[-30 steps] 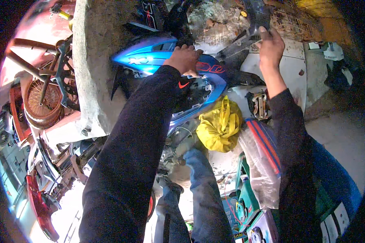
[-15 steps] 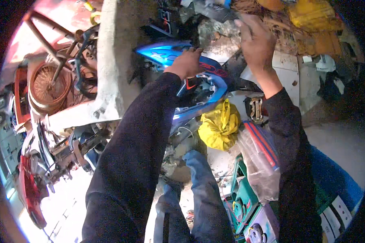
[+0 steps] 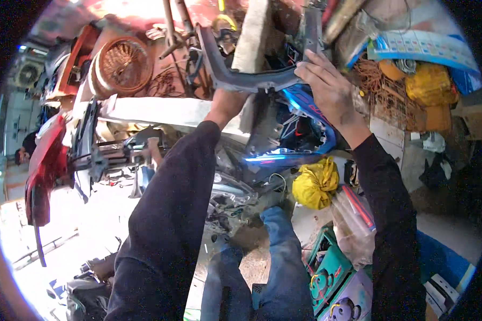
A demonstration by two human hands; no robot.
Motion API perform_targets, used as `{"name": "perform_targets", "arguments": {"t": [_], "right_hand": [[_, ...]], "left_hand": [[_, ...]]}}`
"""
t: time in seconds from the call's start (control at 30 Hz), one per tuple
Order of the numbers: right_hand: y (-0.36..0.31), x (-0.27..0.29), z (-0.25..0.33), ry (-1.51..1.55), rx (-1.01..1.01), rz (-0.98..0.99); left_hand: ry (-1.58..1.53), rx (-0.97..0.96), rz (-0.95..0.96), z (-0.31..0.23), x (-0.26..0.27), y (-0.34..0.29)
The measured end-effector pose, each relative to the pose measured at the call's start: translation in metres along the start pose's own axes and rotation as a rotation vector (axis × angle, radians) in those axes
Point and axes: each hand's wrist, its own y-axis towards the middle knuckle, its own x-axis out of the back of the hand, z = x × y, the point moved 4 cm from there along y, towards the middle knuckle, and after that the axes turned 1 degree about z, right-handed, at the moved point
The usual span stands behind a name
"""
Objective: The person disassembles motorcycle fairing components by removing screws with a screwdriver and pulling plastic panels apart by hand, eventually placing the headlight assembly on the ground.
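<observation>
A dark grey U-shaped plastic panel (image 3: 262,81) is held up in front of me at the top middle. My left hand (image 3: 227,107) grips its lower left bend, the fingers mostly hidden behind the panel. At the right arm of the panel, my right hand (image 3: 329,91) closes on the edge, fingertips over the front. Behind and below the panel lies a blue motorcycle fairing (image 3: 318,125) with red markings, partly covered by my right hand.
A yellow plastic bag (image 3: 317,184) sits below the fairing, beside clear plastic wrap (image 3: 351,235). Green cases (image 3: 329,257) stand near my right leg. At left are an orange wire wheel (image 3: 122,61), a pale ledge (image 3: 155,111) and a red panel (image 3: 45,174).
My left hand has left the blue fairing. Both hands now hold the grey panel up. The view has shifted, showing more of the left side.
</observation>
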Motion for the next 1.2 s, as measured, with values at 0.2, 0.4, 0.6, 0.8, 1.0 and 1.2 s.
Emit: {"name": "perform_targets", "arguments": {"t": [0.2,0.4,0.6,0.8,1.0,1.2], "right_hand": [[0.052,-0.067,0.024,0.057,0.007,0.089],[0.07,-0.116,0.034,0.059,0.139,0.227],[0.099,-0.154,0.03,-0.02,0.161,0.34],[0.083,-0.208,-0.018,-0.026,-0.284,0.334],[0.038,-0.23,-0.018,0.083,-0.271,0.605],[-0.014,-0.216,-0.014,0.172,-0.267,0.723]], "left_hand": [[-0.456,0.565,-0.097,0.073,0.063,-0.054],[0.23,0.306,-0.493,0.023,0.121,-0.068],[0.197,0.08,-0.1,0.039,0.11,-0.068],[0.15,0.265,-0.1,0.064,0.091,-0.018],[0.039,0.292,0.056,0.101,0.05,-0.009],[0.03,0.224,0.125,0.092,0.006,-0.028]]}}
